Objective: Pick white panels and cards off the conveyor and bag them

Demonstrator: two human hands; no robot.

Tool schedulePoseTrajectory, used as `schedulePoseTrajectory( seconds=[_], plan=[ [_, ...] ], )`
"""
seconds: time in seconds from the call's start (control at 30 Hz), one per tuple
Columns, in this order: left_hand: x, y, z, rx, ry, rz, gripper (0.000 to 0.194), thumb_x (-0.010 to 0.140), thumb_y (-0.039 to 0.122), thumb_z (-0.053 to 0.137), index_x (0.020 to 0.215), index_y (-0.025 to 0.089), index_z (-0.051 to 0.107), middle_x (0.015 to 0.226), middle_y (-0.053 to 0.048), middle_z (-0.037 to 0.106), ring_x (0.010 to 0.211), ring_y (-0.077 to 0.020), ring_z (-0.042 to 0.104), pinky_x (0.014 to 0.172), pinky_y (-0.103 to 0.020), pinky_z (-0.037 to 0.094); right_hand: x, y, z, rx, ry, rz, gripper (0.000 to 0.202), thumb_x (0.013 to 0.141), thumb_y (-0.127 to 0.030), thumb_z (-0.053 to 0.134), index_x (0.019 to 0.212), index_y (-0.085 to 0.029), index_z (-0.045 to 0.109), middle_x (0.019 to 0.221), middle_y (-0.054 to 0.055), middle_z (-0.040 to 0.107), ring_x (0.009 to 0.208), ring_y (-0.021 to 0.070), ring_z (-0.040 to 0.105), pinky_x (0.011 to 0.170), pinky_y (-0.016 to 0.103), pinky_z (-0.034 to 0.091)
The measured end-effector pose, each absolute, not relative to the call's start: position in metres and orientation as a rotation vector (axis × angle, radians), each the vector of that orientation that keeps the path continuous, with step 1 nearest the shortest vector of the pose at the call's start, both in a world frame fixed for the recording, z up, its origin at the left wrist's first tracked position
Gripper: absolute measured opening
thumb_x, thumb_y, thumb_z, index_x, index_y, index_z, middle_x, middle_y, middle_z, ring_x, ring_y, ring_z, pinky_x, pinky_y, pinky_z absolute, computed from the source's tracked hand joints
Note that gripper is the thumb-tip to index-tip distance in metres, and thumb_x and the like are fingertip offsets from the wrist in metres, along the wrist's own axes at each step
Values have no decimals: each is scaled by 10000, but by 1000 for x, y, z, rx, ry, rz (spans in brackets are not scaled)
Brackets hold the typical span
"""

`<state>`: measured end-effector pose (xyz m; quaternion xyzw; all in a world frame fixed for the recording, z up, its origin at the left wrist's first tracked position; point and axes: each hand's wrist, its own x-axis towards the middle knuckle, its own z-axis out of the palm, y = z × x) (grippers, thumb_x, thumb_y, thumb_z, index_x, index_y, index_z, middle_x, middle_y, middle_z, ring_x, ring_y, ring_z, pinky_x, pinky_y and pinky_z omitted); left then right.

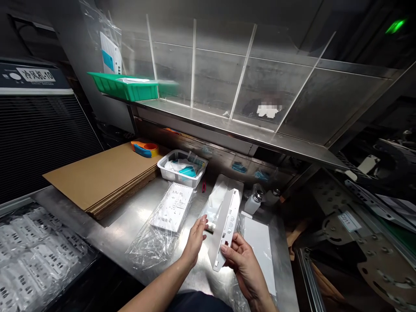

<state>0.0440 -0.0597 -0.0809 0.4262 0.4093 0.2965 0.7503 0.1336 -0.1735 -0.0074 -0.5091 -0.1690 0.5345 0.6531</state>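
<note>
A long white plastic panel [231, 219] with small slots and clips along its edge is held up on its side over the steel bench. My right hand [245, 264] grips its near end, the thumb on the slotted edge. Just left of the panel is my left hand [194, 242], fingers stretched out and apart from it, holding nothing. Beyond those fingertips a small white object [211, 226] shows; I cannot make out its kind. To the left lies another white panel [175, 206] partly in a clear plastic bag [151, 242]. A flat white sheet or panel [260, 251] lies right of my right hand.
A cardboard stack [104, 173] carries a tape dispenser [145, 148]. Behind are a white basket [165, 172], a small red tool [203, 187] and a metal-topped bottle [252, 203]. A steel shelf [208, 121] with a green tray [139, 92] overhangs the bench. Bagged parts [39, 251] sit lower left.
</note>
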Motion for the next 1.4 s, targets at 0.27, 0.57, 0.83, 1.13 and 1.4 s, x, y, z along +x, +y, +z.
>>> schedulePoseTrajectory(
  seconds=[0.27, 0.57, 0.83, 1.13, 1.4],
  plan=[
    [46, -65, -52, 998, 783, 638, 586, 807, 551, 486, 1317, 273, 408, 1409, -70, 378, 1291, -260, 331, 1056, -385, 219, 130, -173, -17, -1167, -385, 1222, 363, 593, -347, 791, 851, -184, 595, 672, -5, 624, 557, 117, 548, 478, 204, 415],
    [46, -63, -43, 1161, 497, 501, 924, 717, 405, 670, 1426, 234, 102, 1346, -132, 387, 1212, -279, 402, 1014, -405, 291, 133, -176, -21, -1260, -533, 1219, 356, 623, -412, 761, 832, -165, 613, 669, 4, 599, 603, 116, 532, 506, 201, 414],
    [47, -68, -34, 1267, 454, 487, 954, 679, 374, 710, 1413, 263, 111, 1327, -114, 390, 1159, -285, 441, 957, -402, 361, 168, -150, 21, -1367, -666, 936, 311, 765, -451, 625, 860, -156, 598, 711, 1, 557, 627, 122, 512, 560, 240, 427],
    [38, -54, -24, 1697, 520, 692, 1058, 648, 293, 721, 1432, 303, 11, 1470, -110, 171, 1337, -347, 187, 1074, -510, 190, 159, -149, 40, -1357, -1000, 890, 271, 750, -239, 652, 1011, -196, 592, 906, 21, 627, 846, 188, 561, 757, 289, 436],
    [34, -9, -13, 2300, -51, 1030, 1216, 499, 305, 823, 1395, 449, 14, 1476, -68, 23, 1339, -424, 66, 1027, -584, 199, 151, -158, 6, -1227, -1590, 155, 446, 772, -72, 561, 1157, -291, 515, 823, 22, 614, 737, 191, 567, 652, 304, 444]
  ],
)
